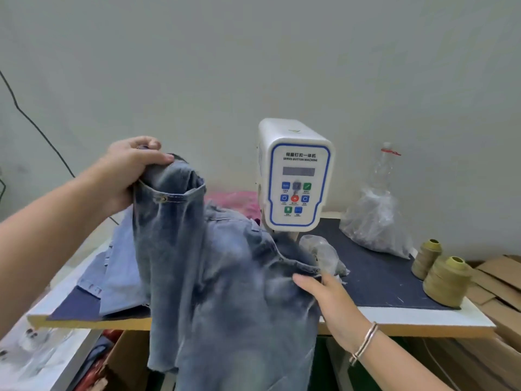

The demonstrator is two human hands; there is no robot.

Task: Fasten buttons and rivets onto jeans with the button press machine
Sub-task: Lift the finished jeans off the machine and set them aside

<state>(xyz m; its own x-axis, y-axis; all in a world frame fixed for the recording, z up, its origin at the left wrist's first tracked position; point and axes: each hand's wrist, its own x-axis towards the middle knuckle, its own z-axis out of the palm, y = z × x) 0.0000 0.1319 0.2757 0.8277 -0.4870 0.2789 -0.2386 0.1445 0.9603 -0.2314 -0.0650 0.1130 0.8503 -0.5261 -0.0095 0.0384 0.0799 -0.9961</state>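
the jeans (225, 277) are draped over the front edge of the tabletop (423, 320), with their legs hanging below it and part of the waistband lying just in front of the button press machine (294, 176). the left hand (127, 173) holds one end of the waistband lifted above the tabletop, its grip pressed together on the bunched denim, thumb on top and fingers curled behind. a small metal rivet (163, 198) shows on the pocket edge just below that hand. the right hand (324, 294), with a silver bracelet (365, 342) on the wrist, rests on the other side of the waistband near the machine's base; its fingers lie flat on the cloth and the thumb is hidden under the fold, so whether this grip pinches the denim or only presses on it cannot be told. the machine is white with a blue-edged control panel labelled "servo button machine" and stands on a dark cloth mat (380, 277) that covers the tabletop. a crumpled clear plastic bag (321, 249) lies just right of the machine's base, touching the jeans. a larger clear bag (375, 221) sits further back on the mat. two olive thread cones (439, 269) stand at the right edge. lighter denim pieces (118, 272) lie on the left of the tabletop, partly under the jeans.
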